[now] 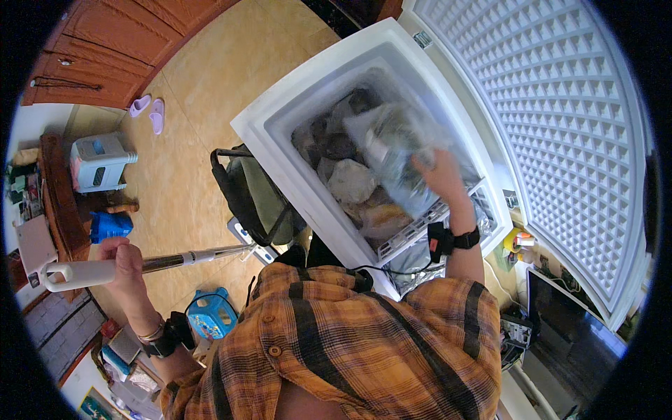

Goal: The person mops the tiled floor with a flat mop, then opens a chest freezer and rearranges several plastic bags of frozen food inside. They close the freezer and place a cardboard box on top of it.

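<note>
An open white chest freezer stands in front of me, filled with several frosted bags of frozen food. My right hand reaches inside and grips a clear plastic bag of frozen food, lifted above the others. A white wire basket sits at the freezer's near end under my wrist. My left hand is out to the left, closed on the white handle of a metal pole that runs toward the freezer's near corner.
The freezer lid stands raised at the right. A black bag leans against the freezer's left side. A blue stool, a white stool, pink slippers and wooden cabinets sit around the tiled floor.
</note>
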`<state>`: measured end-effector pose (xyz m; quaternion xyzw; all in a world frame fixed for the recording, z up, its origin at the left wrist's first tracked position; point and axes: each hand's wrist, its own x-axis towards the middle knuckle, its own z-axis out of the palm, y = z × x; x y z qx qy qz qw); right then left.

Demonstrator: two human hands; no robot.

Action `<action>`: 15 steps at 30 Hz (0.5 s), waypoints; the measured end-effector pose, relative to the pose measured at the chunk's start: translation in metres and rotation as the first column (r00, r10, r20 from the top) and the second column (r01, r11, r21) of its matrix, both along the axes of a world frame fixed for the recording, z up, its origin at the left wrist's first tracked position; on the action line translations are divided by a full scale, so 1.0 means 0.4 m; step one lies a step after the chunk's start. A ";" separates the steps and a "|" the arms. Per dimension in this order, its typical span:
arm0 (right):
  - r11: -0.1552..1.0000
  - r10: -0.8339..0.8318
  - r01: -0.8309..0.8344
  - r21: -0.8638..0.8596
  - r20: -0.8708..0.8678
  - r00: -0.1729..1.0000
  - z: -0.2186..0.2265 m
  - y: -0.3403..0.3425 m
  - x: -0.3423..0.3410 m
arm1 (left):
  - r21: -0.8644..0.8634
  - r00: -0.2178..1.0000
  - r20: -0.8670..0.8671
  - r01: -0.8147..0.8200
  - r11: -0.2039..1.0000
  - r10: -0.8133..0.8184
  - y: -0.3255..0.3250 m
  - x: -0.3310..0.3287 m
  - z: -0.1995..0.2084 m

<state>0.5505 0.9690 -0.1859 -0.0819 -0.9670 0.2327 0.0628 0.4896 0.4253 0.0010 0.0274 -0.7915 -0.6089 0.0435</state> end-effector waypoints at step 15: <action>0.904 -0.428 0.428 0.006 0.002 0.904 -0.126 0.102 -0.058 | 0.006 0.998 -0.011 0.065 0.998 -0.065 -0.020 -0.008 -0.013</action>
